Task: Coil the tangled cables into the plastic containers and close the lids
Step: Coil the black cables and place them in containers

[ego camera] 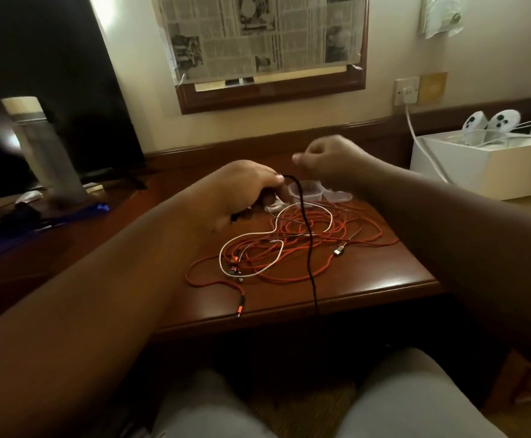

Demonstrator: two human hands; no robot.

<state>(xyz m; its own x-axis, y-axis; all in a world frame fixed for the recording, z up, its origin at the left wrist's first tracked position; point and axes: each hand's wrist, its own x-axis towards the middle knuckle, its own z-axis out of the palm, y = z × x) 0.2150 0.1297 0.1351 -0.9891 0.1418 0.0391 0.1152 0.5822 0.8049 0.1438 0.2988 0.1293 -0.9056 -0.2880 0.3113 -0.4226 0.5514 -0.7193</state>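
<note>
A tangle of cables lies on the wooden table (384, 279): a long orange cable (289, 263), a white cable (251, 245) and a thin black cable (308, 248) that runs off the front edge. My left hand (245, 188) grips the upper end of the black cable above the pile. My right hand (330, 156) is raised behind the pile with its fingers curled; it is blurred and I see nothing in it. Clear plastic containers (311, 191) sit just behind the cables, partly hidden by my hands.
A white box (478, 165) with controllers and a white lead stands at the right. A tall bottle (46, 153) stands at the left in front of a dark screen (52, 74). Blue fabric (36, 222) lies on the left part of the desk.
</note>
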